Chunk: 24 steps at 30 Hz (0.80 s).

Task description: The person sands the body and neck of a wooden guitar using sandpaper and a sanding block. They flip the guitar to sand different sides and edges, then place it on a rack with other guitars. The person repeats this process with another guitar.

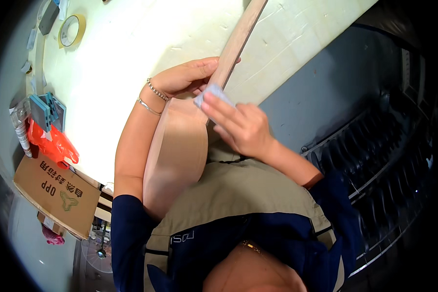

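An unfinished pale wooden guitar-like instrument lies against my apron, its body by my left forearm. Its long neck points up and to the right, over the table. My left hand is closed round the neck just above the body, the thumb on top and some fingers hidden behind. My right hand presses a small light-grey sheet, apparently sandpaper, with its fingers where the neck meets the body. Sheet and fingertips are slightly blurred.
A whitish table carries a roll of tape at the far left. Blue-grey blocks and a red plastic bag sit at the left edge, above a cardboard box. Dark curved parts on a rack stand at right.
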{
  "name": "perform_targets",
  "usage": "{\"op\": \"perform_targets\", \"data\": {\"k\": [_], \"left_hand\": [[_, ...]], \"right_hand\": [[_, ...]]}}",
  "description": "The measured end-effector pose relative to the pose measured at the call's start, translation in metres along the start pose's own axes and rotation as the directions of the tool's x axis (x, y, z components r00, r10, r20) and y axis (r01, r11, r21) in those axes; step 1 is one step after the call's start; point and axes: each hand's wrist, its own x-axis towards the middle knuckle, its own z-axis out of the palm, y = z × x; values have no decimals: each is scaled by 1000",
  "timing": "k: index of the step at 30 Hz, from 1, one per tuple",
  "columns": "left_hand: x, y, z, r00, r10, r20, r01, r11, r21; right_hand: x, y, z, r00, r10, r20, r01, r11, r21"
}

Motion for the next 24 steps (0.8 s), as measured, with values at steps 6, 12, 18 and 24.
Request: {"op": "perform_targets", "data": {"k": [6, 12, 18, 24], "left_hand": [[2, -6, -3, 999, -29, 20, 29, 1000, 9], [-1, 2, 2, 998, 36, 49, -37, 999, 20], [0, 4, 9, 997, 45, 65, -43, 998, -39], [1, 2, 9, 999, -5, -51, 8, 998, 58]], "right_hand": [[38, 30, 4, 970, -95, -224, 59, 985, -164], [28, 4, -8, 990, -46, -130, 13, 968, -249], [12, -16, -1, 994, 22, -108, -42, 981, -191], [36, 23, 1, 978, -15, -208, -37, 969, -244]]}}
